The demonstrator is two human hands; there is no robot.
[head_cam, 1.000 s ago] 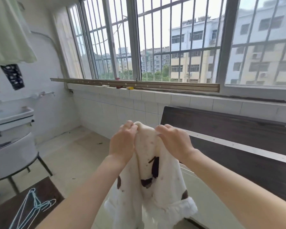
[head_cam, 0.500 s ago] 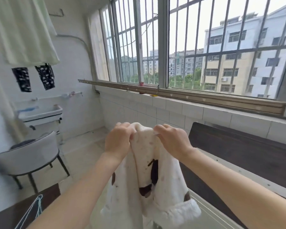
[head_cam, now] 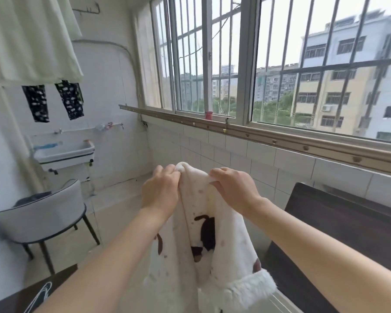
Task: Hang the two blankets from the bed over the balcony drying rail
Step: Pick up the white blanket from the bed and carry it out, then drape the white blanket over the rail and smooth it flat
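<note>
- Two hands hold one blanket [head_cam: 203,245] up in front of the person, in the air above the floor.
- Left hand [head_cam: 160,190]: its fingers are curled and pinch the top edge of the blanket.
- Right hand [head_cam: 233,188]: it also grips the top edge with curled fingers, just beside the left hand, and a small fold of cloth stands up between them.
- The blanket is white and fluffy with dark brown patches. It hangs down between both forearms, and its lower end goes out of view.
- The drying rail [head_cam: 257,134] is a long beige bar under the barred window. It is beyond the hands and higher than them, and the blanket does not touch it.
- On the right stands a dark worktop [head_cam: 339,222], near the blanket.
- On the left are a grey chair [head_cam: 41,213] and a white sink [head_cam: 63,152], with dark patterned trousers [head_cam: 54,102] hanging above.
</note>
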